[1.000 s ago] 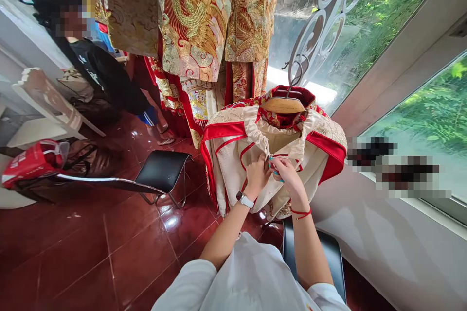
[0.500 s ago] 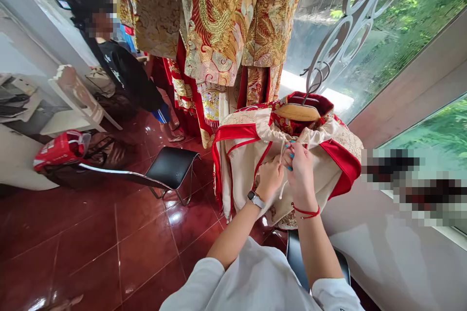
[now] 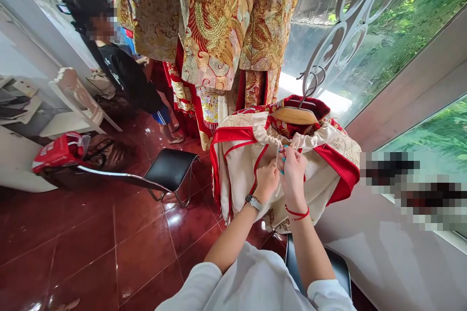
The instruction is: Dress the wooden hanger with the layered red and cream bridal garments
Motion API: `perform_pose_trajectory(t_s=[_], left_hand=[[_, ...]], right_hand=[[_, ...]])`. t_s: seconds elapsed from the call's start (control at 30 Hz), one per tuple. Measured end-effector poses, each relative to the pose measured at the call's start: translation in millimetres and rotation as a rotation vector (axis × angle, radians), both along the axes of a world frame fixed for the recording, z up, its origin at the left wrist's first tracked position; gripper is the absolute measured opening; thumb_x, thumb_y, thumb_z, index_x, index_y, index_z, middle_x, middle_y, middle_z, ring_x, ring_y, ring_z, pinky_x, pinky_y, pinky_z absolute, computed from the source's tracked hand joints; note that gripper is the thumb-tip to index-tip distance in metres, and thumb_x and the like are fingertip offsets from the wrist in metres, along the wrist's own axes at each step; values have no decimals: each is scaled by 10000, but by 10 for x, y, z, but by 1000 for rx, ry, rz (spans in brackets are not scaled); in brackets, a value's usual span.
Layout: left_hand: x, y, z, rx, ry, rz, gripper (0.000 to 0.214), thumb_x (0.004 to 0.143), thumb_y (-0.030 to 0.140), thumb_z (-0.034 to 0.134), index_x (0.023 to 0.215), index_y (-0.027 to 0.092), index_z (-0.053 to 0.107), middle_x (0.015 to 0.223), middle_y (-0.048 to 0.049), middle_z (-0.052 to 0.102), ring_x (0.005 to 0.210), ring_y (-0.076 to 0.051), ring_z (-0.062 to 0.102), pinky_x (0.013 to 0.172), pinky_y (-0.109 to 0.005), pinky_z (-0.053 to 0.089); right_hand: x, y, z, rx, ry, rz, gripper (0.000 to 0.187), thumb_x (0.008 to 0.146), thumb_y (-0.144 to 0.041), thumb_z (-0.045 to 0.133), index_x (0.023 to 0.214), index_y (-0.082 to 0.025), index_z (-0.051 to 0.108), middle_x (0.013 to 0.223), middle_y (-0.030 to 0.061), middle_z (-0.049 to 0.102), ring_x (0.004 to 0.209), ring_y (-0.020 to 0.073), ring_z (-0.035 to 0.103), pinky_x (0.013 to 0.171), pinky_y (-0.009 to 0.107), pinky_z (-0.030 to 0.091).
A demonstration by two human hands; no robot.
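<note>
A cream and red embroidered garment hangs in front of me on a wooden hanger, hooked to the white window grille. Its gathered cream waistband carries a thin cream drawstring. My left hand, with a watch at the wrist, is closed around the drawstring below the waistband. Right beside it, my right hand, with blue nails and a red bracelet, pinches the same cord close to the gathers. The fingers hide much of the cord between the hands.
More gold and red embroidered garments hang behind. A black chair stands to the left, and another black seat is under my right arm. A person in dark clothes stands at the back left, near a red bag.
My right hand has shifted slightly left and down, closer to my left hand. Both hands stay closed on the cord; the view has shifted a little.
</note>
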State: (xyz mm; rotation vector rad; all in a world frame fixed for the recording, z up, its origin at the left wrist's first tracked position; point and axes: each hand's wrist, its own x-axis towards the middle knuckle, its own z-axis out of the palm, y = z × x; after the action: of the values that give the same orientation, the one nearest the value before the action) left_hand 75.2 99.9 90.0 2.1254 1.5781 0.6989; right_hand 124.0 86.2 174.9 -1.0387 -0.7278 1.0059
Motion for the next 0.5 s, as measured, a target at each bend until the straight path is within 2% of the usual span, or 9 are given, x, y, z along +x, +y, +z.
perform_pose_trajectory(t_s=[0.13,0.23,0.43,0.5], left_hand=[[-36,-27,-77,-17,-5,37,444,973,171,398,1384,196,567,1036,-120,762,895,-267,728,760,-340,530],[-55,-51,-120,5,-20,37,450,995,208,383,1420,212,530,1033,-105,762,874,-251,727,754,-338,537],[-3,28,-49,-24,22,44,376,1021,235,348,1258,169,632,1014,-121,755,904,-267,726,794,-362,543],[-23,37,-39,-20,-4,21,389,1033,253,335,1302,165,601,1028,-118,751,917,-261,722,806,-360,543]], right_hand=[[36,-5,-85,-45,-88,4,216,723,-319,586,595,-209,452,511,-85,326,465,60,201,435,251,158],[52,-16,-116,-62,-79,19,201,727,-329,570,604,-210,465,510,-88,321,462,62,194,435,253,157],[62,5,-82,-51,-177,-4,184,727,-330,569,618,-201,496,530,-78,335,474,66,205,450,259,162],[103,-3,-107,-74,-236,40,215,749,-364,569,628,-200,501,534,-75,339,476,69,212,451,257,163]])
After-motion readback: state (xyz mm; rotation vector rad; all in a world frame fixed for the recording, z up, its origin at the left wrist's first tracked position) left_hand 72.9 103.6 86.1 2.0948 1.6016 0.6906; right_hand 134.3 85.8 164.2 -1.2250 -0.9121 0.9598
